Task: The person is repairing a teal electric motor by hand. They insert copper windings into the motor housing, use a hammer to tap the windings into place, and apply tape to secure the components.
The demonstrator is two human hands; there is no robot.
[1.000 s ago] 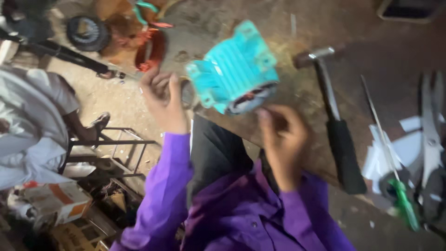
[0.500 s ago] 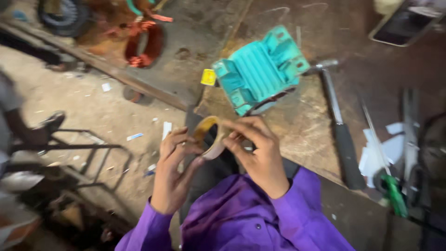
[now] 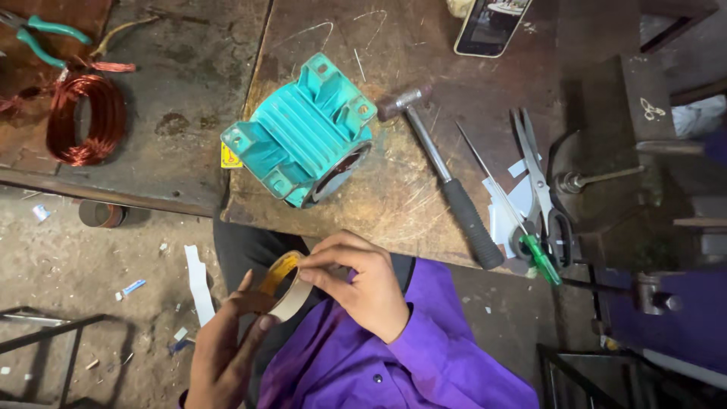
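tape roll in both hands at the edge of a worn work surface

a person in a purple shirt holds a tan ring-shaped roll of tape in front of the body, just off the near edge of the scarred brown metal surface. the left hand closes its fingers around the roll from below; the right hand pinches the roll's upper rim between thumb and fingers. no strip looks drawn out, so the taping appears barely begun. the turquoise ribbed cast-metal motor housing lies on its side close to that near edge, untouched and well apart from the roll. to its right lie a black-handled steel hammer, a green-handled screwdriver and steel scissors, leaving bare room between housing and hammer. a coil of copper wire rests far left.
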